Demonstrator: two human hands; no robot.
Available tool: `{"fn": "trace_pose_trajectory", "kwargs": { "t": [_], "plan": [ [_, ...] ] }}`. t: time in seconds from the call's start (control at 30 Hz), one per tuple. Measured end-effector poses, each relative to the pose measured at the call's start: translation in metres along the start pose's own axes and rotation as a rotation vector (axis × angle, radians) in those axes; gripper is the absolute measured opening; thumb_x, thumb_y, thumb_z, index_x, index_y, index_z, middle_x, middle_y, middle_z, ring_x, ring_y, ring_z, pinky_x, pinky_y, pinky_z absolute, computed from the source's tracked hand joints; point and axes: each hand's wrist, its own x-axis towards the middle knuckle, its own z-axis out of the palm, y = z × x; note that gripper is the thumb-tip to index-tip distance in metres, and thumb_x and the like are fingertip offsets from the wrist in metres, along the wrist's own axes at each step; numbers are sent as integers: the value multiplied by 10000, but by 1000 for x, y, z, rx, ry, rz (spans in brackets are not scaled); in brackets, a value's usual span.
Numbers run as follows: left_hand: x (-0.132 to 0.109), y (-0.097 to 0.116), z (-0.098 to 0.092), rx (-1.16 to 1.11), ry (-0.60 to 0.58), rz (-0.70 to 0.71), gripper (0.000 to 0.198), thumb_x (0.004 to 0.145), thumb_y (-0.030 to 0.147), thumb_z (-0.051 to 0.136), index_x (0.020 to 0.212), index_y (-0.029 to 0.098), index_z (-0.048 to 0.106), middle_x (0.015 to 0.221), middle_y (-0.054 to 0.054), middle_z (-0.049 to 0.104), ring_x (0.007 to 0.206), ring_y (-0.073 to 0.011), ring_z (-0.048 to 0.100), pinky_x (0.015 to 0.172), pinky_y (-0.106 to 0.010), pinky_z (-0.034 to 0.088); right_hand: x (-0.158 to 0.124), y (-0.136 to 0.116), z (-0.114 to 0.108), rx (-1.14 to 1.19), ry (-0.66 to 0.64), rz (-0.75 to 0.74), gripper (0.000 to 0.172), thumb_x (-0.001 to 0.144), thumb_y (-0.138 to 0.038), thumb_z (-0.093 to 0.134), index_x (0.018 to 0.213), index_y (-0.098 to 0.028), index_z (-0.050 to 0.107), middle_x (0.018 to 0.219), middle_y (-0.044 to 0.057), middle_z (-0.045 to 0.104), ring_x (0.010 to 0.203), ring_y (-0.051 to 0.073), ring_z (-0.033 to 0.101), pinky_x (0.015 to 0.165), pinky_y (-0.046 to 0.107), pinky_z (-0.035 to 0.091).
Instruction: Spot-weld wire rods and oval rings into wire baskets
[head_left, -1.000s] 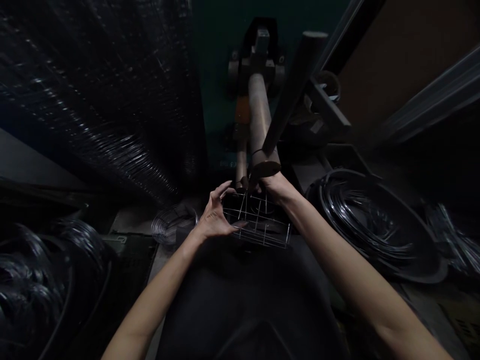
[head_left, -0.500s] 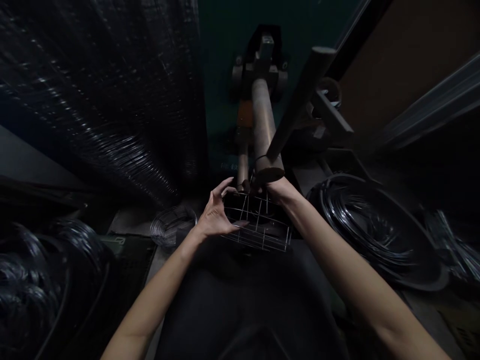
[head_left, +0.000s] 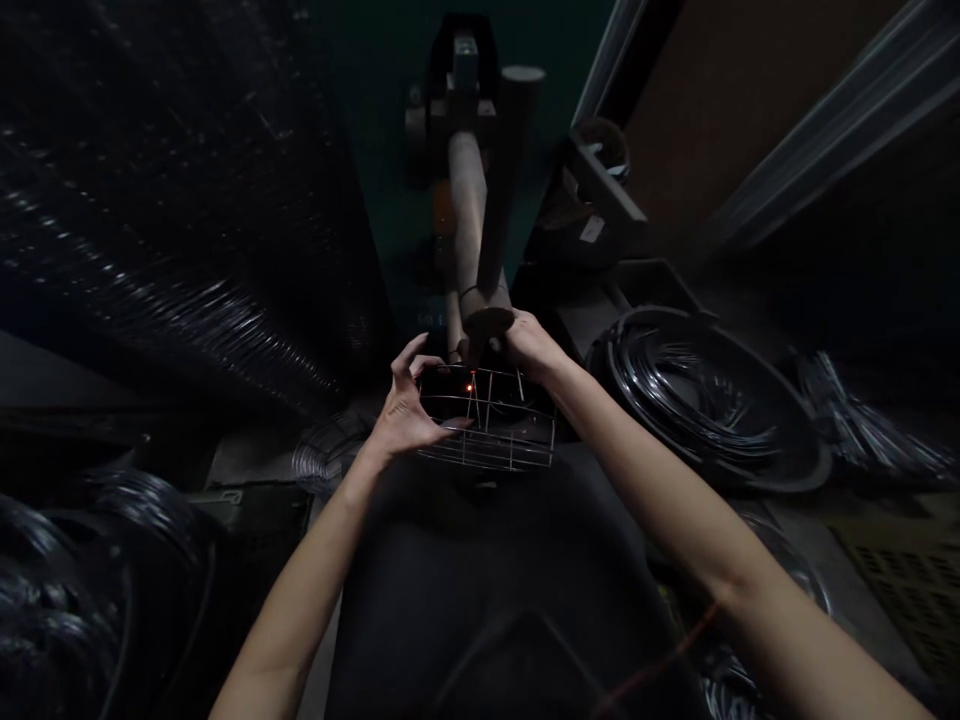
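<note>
A small wire mesh basket [head_left: 501, 440] sits under the round tip of a welding arm [head_left: 474, 230] at the middle of the view. My left hand [head_left: 405, 405] grips the basket's left side, thumb along the front rim and fingers curled over the top. On the far right corner rests my right hand [head_left: 529, 345], fingers closed on the wire beside the electrode disc [head_left: 487, 322]. A small orange spark [head_left: 469, 388] glows on the basket's top wire.
Large coils of dark wire lie at the right [head_left: 705, 400] and lower left [head_left: 67, 580]. A roll of dark mesh [head_left: 187, 200] fills the upper left. A small wire bowl shape [head_left: 322, 460] lies left of the basket. My dark lap is below.
The view has shifted, so the machine arm and basket sit further left and higher. An orange spark has appeared on the basket. Both hands keep their grip.
</note>
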Motion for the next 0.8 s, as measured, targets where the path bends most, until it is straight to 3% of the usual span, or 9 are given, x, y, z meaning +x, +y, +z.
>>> {"fn": "trace_pose_trajectory", "kwargs": {
  "t": [0.17,0.23,0.37,0.47,0.57,0.8],
  "plan": [
    [-10,-3,-7,19,29,17,1151,580,338,864,1436,266,98,1050,-50,548,970,-207,600,911,-422,485,-20,-11,-22,50,-198,106,244,991,-414,364,964,-206,487,439,-75,463,286,59,324,302,145,229],
    [-17,-5,-11,40,50,14,1153,574,333,869,1434,272,103,1054,-48,547,974,-207,596,930,-437,472,-25,-14,-29,58,-290,117,182,960,-374,470,1047,-214,466,492,-71,508,326,76,420,325,151,327],
    [-23,-10,-16,42,48,30,1157,569,356,873,1433,277,108,1070,-52,544,986,-208,591,945,-445,460,-24,-14,-34,119,-431,121,337,822,-208,678,1091,-210,474,650,-25,622,517,118,608,482,215,523],
    [-22,-11,-17,34,42,55,1157,573,369,870,1434,267,104,1061,-55,550,981,-210,590,938,-447,462,-17,-8,-24,144,-300,72,284,771,-178,727,971,-174,526,617,-22,611,497,92,575,468,184,501],
    [-20,-10,-18,34,42,60,1145,579,358,866,1433,261,109,1062,-57,550,984,-211,589,940,-449,460,-11,0,-8,161,-112,-19,246,775,-279,737,845,-171,527,510,-56,531,404,60,466,377,157,401],
    [-19,-10,-19,-2,58,62,1151,577,319,872,1435,267,106,1074,-59,539,973,-204,587,926,-442,467,-4,8,15,194,-54,-162,312,798,-466,640,820,-221,447,392,-99,423,322,76,361,322,188,280]
  ]
}}
